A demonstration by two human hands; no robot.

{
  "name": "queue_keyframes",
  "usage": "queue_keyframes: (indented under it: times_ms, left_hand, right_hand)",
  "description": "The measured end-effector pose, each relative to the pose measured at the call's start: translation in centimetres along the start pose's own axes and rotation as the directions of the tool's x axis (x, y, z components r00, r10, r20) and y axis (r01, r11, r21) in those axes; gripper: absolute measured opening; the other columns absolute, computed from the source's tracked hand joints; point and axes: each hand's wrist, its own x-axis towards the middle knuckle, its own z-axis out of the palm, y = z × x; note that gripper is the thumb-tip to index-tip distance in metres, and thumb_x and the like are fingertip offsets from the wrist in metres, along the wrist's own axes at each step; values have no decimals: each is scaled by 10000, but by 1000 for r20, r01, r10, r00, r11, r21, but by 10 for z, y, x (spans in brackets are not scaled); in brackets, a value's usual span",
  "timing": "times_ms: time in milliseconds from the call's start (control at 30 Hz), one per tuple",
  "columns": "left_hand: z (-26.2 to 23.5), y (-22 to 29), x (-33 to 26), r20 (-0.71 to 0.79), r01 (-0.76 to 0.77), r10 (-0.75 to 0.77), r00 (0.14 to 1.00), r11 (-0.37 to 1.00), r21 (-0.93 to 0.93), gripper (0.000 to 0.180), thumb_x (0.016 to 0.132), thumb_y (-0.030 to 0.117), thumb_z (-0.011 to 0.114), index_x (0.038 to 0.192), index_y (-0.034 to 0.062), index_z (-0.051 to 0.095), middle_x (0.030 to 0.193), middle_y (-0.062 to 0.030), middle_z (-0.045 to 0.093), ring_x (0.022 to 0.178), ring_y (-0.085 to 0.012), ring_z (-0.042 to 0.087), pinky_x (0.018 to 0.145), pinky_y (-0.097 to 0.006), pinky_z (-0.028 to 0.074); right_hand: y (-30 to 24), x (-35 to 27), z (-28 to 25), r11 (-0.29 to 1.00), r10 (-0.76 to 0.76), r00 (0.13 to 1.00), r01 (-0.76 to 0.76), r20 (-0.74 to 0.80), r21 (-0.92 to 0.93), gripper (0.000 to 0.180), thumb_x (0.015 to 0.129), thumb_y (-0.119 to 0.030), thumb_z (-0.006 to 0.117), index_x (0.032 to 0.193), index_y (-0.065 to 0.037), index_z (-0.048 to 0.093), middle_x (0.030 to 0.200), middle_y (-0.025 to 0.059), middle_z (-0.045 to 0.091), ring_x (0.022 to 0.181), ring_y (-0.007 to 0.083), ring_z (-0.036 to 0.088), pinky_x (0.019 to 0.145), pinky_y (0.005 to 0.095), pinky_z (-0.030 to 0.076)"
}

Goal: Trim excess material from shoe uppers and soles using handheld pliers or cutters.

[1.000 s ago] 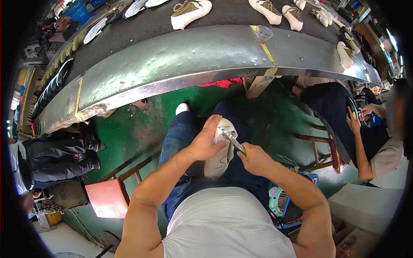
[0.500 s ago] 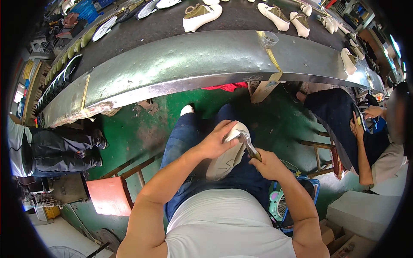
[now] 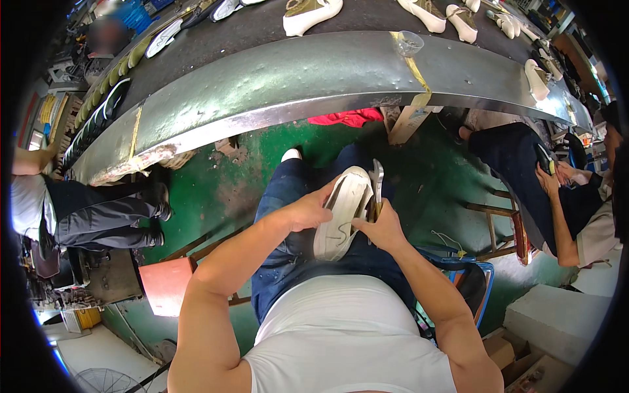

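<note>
I see the left hand with fingers partly curled, holding the white shoe by its side; the right hand wraps a metal tool – thumb against the shoe. The shoe sits over the jeans – near the bench.

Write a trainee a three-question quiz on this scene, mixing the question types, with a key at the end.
1. Multiple choice. What is in the right hand?
A) a paintbrush
B) a metal-headed tool
C) a roll of tape

2. True or false: the clear plastic cup stands on the metal-edged bench.

3. Fill in the missing word: the left hand holds a white ____ over the lap.

Key:
1. B
2. True
3. shoe
</note>
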Motion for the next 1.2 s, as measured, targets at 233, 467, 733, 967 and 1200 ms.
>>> queue_keyframes:
  times_ms: [233, 467, 733, 967, 1200]
  left_hand:
    - [-8, -38, -3, 61, -76, 88, 994, 980, -182, 1010, 731, -116, 482, 1626, 211, 148, 1487, -124, 437, 1320, -230, 483, 1055, -332, 443]
    - [29, -111, -13, -318, -183, 319, 893, 902, 391, 1011, 785, 85, 755, 1593, 67, 147, 1601, -229, 262, 1454, -318, 351, 1175, -357, 313]
    - [38, -107, -18, -313, -197, 276, 909, 945, 262, 951, 796, 81, 784, 1556, 43, 213, 1527, -212, 354, 1425, -316, 376, 1171, -367, 310]
    - [27, -107, -13, -211, -192, 233, 949, 961, 198, 954, 817, 28, 760, 1562, 52, 165, 1493, -162, 389, 1422, -260, 359, 1177, -364, 294]
    - [32, -107, -18, -212, -118, 234, 949, 885, 450, 1100, 837, 93, 768, 1578, -7, -38, 1630, -220, 126, 1509, -280, 191, 1222, -351, 167]
  right_hand:
    - [2, -6, -16, 996, 38, 992, -27, 123, -86, 500, 771, -305, 797, 1043, 43, 563, 881, 218, 663, 864, 361, 673, 809, 419, 525]
    - [7, -49, -60, 915, -213, 904, 317, 370, -248, 421, 897, -144, 653, 1270, 26, 559, 1031, 200, 632, 948, 370, 635, 832, 434, 517]
    - [-34, -33, -53, 469, -397, 726, 686, 561, -556, 447, 895, -133, 647, 1259, 97, 526, 1128, 188, 619, 1022, 387, 626, 841, 474, 531]
    - [-33, -32, -26, 901, -105, 643, 384, 759, -201, 222, 897, -163, 628, 1022, 17, 594, 1015, 268, 650, 973, 460, 616, 830, 515, 500]
    - [-58, -28, -56, 762, 7, 739, 432, 674, -482, 261, 881, -80, 617, 1078, 83, 563, 1028, 284, 632, 985, 428, 642, 862, 481, 510]
